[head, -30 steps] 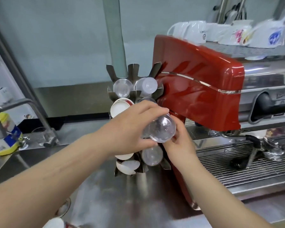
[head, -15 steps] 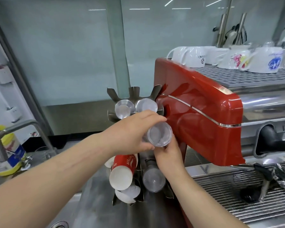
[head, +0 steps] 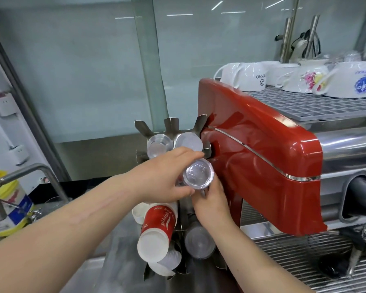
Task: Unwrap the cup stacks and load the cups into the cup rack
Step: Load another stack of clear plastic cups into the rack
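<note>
A metal cup rack (head: 170, 125) stands on the steel counter beside a red espresso machine. A stack of clear plastic cups (head: 198, 174) pokes out of a middle slot, base toward me. My left hand (head: 166, 176) wraps around it from the left and above. My right hand (head: 211, 199) presses against its lower right side. Two more clear stacks (head: 157, 144) fill the top slots. A red paper cup stack (head: 156, 231) and another clear stack (head: 199, 243) hang in the lower slots. No wrapping can be made out.
The red espresso machine (head: 262, 166) crowds the rack's right side, with white mugs (head: 249, 78) on its top grille. A steel tap (head: 28, 172) and a yellow-lidded tub (head: 13, 199) sit at the left. A glass partition stands behind the rack.
The view has tilted upward, so the rack sits lower in frame. Both hands stay on the clear cup stack, which has slid slightly deeper into its slot.
</note>
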Tool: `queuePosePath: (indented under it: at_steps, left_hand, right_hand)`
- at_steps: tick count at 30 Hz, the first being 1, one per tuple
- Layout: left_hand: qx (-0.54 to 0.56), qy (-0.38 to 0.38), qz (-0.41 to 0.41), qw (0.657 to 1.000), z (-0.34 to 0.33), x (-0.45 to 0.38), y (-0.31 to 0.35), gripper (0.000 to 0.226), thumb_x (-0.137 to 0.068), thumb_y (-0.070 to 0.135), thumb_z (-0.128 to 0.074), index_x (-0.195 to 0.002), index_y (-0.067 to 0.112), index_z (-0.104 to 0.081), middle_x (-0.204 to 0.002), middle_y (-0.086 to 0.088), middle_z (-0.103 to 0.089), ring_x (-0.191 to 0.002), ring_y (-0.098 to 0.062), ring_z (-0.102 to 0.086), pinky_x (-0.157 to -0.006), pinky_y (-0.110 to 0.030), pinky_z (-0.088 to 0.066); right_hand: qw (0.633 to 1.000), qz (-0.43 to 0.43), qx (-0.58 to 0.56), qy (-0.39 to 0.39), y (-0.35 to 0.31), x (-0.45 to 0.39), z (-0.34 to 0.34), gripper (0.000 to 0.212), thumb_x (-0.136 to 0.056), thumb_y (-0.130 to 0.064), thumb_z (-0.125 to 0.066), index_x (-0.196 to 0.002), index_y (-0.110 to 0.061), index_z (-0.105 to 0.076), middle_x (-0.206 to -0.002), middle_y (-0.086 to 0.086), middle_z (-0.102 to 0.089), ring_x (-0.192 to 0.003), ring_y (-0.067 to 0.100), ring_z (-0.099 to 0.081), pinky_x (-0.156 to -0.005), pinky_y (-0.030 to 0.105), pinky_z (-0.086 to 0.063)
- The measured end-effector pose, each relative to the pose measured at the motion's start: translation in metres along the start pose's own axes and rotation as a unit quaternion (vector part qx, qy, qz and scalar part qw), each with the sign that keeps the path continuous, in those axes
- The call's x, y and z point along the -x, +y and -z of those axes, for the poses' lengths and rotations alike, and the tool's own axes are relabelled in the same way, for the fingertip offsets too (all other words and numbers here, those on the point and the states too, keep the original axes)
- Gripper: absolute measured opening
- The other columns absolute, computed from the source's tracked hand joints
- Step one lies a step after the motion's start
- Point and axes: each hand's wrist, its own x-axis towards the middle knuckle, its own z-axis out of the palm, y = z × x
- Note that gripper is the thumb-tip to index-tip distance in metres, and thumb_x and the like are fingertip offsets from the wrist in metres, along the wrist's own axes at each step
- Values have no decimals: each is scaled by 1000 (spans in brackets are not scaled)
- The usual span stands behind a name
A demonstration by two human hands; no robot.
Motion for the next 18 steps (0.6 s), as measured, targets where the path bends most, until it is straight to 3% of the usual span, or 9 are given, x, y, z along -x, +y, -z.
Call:
queuePosePath:
  at_steps: [3, 6, 14, 18]
  left_hand:
    - [-19, -19, -2, 1000, 4, -2, -1, 77, -81, 41, -66, -147, 26, -29, -145, 6, -40, -133, -7, -34, -110, -26, -32]
    - [-20, -25, -6, 999, 9, -6, -2, 75, -78, 46, -60, -145, 26, -32, -140, 6, -41, -130, -10, -39, -107, -32, -38]
    - [-34, -33, -8, 999, 10, -10, -8, 68, -78, 44, -67, -137, 32, -36, -133, 9, -45, -124, -11, -44, -101, -38, -43]
    - [-48, -39, -9, 998, 10, -13, -5, 68, -78, 42, -69, -137, 35, -36, -134, 11, -46, -124, -10, -44, -102, -36, -43]
  right_hand:
    - [1000, -9, 5, 1, -1, 1, -2, 66, -72, -27, -60, -136, -38, -43, -130, -11, -54, -120, 9, -53, -101, 41, -47]
    - [1000, -7, 17, 1, 0, -2, -3, 66, -75, -22, -60, -136, -39, -41, -131, -12, -53, -121, 9, -52, -100, 41, -47]
    - [1000, -8, 29, 10, -1, -10, -7, 67, -79, -17, -60, -140, -34, -39, -140, -6, -48, -129, 13, -47, -106, 40, -43]
    - [1000, -11, 25, 7, -2, -10, -7, 66, -75, -27, -57, -138, -36, -40, -136, -7, -52, -126, 11, -50, -104, 41, -45]
